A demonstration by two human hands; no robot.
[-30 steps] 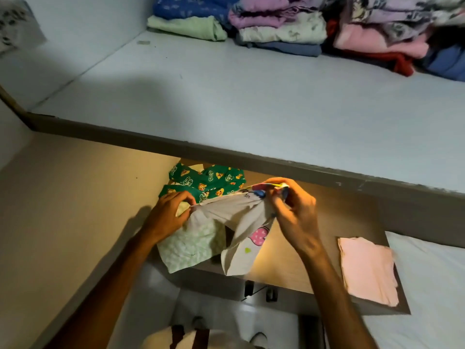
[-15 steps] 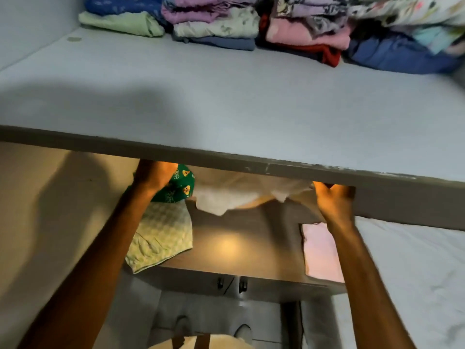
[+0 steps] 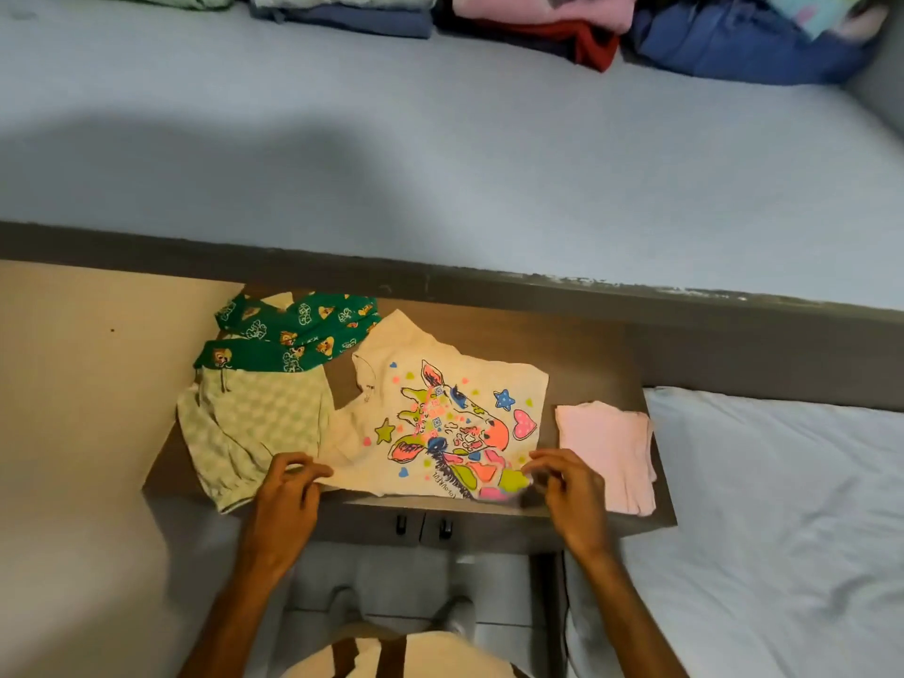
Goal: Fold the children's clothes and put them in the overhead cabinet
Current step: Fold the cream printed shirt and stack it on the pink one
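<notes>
- Overhead, a pale grey cabinet shelf (image 3: 440,178) spans the upper half of the view; folded clothes (image 3: 562,26) in blue, pink and red are stacked along its rear edge, from 11 to 1 o'clock.
- Below its dark front edge, a brown cabinet top (image 3: 587,354) carries four garments, listed left to right.
- Green printed garment (image 3: 298,335): at 10 o'clock of the cabinet top, rumpled, its near edge touching the next item.
- Pale green checked garment (image 3: 249,428): at 9 o'clock, its lower hem hanging over the near edge.
- Cream T-shirt (image 3: 440,413) with a multicoloured giraffe print: centre, spread flat, print upward.
- Left hand (image 3: 288,496): fingers curled, pinching the shirt's near left corner, at 7 o'clock of the shirt.
- Right hand (image 3: 567,491): fingers curled, pinching the near right corner, at 5 o'clock; this corner is blurred.
- Pink folded garment (image 3: 606,452): at 3 o'clock, just beside the shirt.
- White bedsheet (image 3: 782,530): lower right.
</notes>
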